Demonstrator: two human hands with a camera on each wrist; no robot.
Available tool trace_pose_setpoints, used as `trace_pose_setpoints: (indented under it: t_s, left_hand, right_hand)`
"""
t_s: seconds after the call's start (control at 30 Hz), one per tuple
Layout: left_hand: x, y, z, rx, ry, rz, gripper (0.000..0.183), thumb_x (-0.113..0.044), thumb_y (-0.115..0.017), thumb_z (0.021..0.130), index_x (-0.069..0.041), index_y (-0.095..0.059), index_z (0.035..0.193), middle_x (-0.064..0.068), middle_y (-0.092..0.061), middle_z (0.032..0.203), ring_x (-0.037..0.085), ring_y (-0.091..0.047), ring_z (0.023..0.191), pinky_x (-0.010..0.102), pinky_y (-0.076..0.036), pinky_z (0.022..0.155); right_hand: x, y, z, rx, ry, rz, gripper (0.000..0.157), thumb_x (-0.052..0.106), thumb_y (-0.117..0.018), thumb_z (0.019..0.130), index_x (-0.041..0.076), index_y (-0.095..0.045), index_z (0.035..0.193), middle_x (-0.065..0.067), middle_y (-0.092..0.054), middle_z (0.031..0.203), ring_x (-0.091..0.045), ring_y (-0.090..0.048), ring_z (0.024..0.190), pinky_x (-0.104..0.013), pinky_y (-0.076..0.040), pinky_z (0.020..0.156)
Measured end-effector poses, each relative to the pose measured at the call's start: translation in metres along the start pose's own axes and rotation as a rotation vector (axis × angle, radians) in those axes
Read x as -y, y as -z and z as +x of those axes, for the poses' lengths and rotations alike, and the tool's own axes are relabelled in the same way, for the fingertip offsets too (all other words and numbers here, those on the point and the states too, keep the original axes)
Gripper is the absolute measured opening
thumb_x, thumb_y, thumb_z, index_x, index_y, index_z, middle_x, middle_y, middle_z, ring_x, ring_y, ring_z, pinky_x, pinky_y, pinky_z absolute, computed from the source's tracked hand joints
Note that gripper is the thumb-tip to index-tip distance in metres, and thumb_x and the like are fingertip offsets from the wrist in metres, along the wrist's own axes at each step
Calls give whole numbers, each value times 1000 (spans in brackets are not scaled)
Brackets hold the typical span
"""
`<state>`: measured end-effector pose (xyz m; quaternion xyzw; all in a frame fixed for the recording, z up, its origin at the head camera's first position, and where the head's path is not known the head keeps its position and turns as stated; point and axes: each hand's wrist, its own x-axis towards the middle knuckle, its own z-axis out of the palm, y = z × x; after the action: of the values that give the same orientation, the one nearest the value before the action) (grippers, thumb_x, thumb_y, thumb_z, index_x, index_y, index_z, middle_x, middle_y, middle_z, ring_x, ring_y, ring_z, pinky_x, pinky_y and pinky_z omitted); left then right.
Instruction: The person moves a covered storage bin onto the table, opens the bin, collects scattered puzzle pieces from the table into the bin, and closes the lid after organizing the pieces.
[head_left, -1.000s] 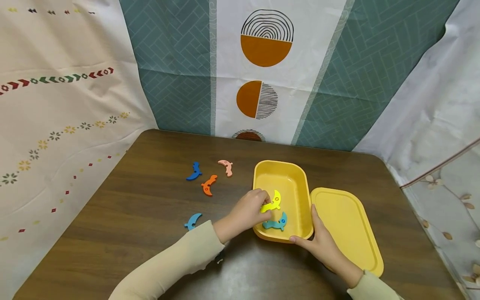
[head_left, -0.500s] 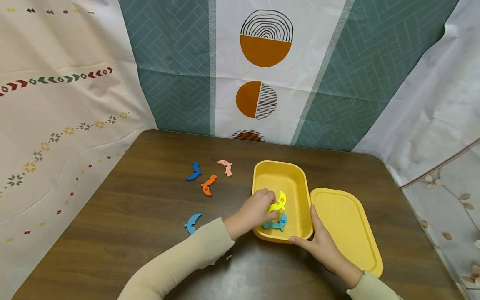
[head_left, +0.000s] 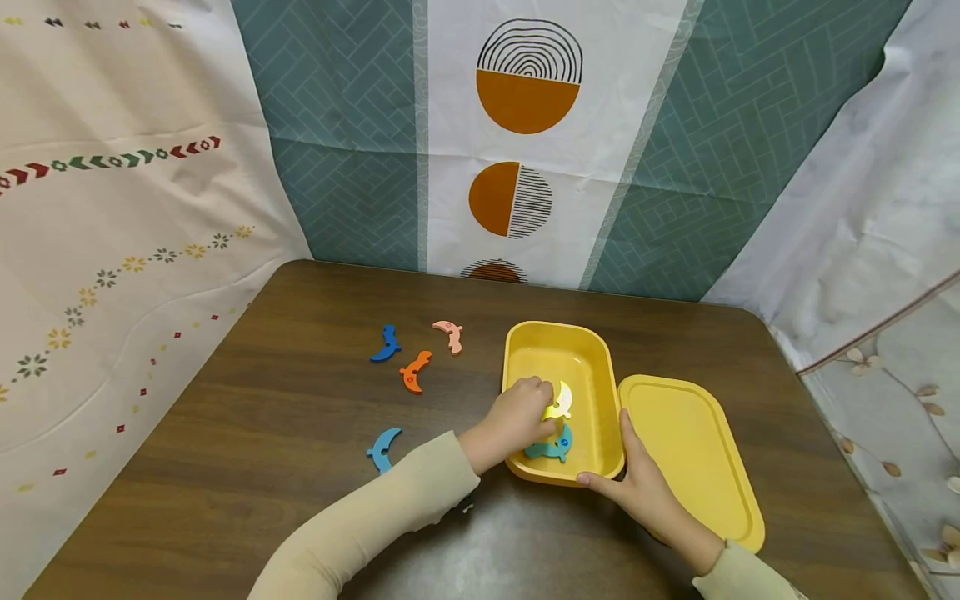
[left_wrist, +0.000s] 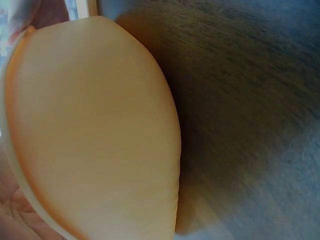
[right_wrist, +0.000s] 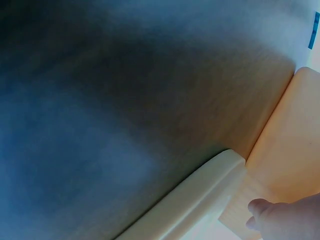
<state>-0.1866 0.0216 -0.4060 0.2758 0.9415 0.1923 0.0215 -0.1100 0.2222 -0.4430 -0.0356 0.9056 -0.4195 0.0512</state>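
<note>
Low inside the yellow box [head_left: 600,417], my left hand [head_left: 513,417] pinches a bright yellow crescent-shaped toy piece [head_left: 562,402], partly hidden by the fingers. Just in front of it lies a teal curved piece [head_left: 553,446] on the box floor. My right hand [head_left: 645,483] grips the box at its near right corner, thumb in front and fingers along the right side. In the left wrist view the box's outer wall [left_wrist: 100,125] fills much of the picture, with part of my left hand [left_wrist: 22,220] past the rim. The right wrist view catches my right thumb [right_wrist: 285,220] by the box.
A yellow lid [head_left: 693,458] lies right of the box, partly beneath the right arm. Left of the box are a dark blue piece [head_left: 387,344], an orange piece [head_left: 414,372], a pink piece [head_left: 452,335] and a light blue piece [head_left: 383,450] near the left sleeve.
My left hand has moved a little to the right inside the box, bringing the yellow piece along. The right hand keeps its grip on the box corner.
</note>
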Motion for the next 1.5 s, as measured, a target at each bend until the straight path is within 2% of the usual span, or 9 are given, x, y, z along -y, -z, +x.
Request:
trace_pose_setpoints:
  t_s: [0.07, 0.27, 0.43, 0.77, 1.13, 1.5]
  left_hand:
    - [0, -2, 1, 8, 10, 19, 20, -24, -70, 83, -10, -56, 81, 0, -47, 73, 12, -42, 67, 22, -37, 54]
    - [0, -5, 4, 74, 87, 61, 26, -29, -72, 83, -7, -62, 95, 1, -52, 79, 13, -46, 69, 24, -42, 57]
    - [-1, -9, 7, 106, 108, 105, 27, -28, -72, 83, -8, -64, 101, 1, -56, 83, 14, -50, 72, 26, -46, 60]
    - [-6, -19, 8, 108, 138, 183, 18, -26, -74, 82, -13, -68, 92, 1, -61, 84, 16, -58, 77, 30, -50, 62]
    - [-9, -24, 10, 125, 163, 278, 21, -32, -75, 81, -15, -69, 92, 0, -61, 80, 15, -58, 75, 30, -50, 61]
    - [-8, -28, 9, 102, 129, 350, 14, -28, -72, 84, -14, -68, 86, 1, -62, 78, 15, -58, 71, 29, -50, 62]
  right_hand:
    - [1, 0, 0, -2, 4, 0, 114, 33, -79, 76, -5, 0, 150, -26, -6, 156, -45, -14, 141, -60, -19, 110]
    - [2, 0, 0, 2, -3, -7, 113, 34, -78, 77, -4, 0, 150, -27, -6, 156, -45, -14, 141, -60, -20, 110]
    - [3, 0, 0, 5, -11, -5, 113, 33, -78, 78, -4, 0, 150, -26, -5, 156, -44, -13, 142, -59, -19, 110]
    - [3, 0, 0, 8, -22, -15, 114, 35, -78, 77, -3, 0, 150, -26, -5, 156, -44, -13, 142, -59, -19, 111]
    - [2, 1, 1, 5, -13, -20, 114, 35, -78, 77, -4, 0, 150, -26, -6, 156, -45, -13, 142, -59, -19, 110]
    - [2, 0, 0, -4, -2, -8, 114, 33, -79, 77, -4, 0, 150, -27, -6, 156, -45, -13, 142, -60, -19, 110]
